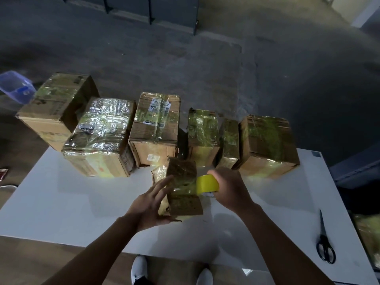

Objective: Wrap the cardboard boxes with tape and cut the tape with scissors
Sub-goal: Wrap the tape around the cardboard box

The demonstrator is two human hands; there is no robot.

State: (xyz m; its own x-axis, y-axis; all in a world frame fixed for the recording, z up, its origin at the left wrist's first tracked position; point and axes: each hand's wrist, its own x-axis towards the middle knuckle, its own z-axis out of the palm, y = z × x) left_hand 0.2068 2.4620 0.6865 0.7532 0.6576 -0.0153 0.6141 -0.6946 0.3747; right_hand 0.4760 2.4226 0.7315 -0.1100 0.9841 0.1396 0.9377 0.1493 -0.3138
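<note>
Bracing small box [182, 171] with left hand [150, 202], fingers straight on its left side | right hand [230, 188] fingers curled round tape roll [207, 183]

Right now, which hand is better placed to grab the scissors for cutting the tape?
Probably the right. The scissors lie at the right of the table, nearest the right hand, which must first release the yellow tape roll. The left hand supports the small box, farther away.

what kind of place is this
Probably a warehouse or packing area: a bare concrete floor, a white table lined with tape-wrapped cardboard boxes, and dark metal cabinets at the back.
</note>
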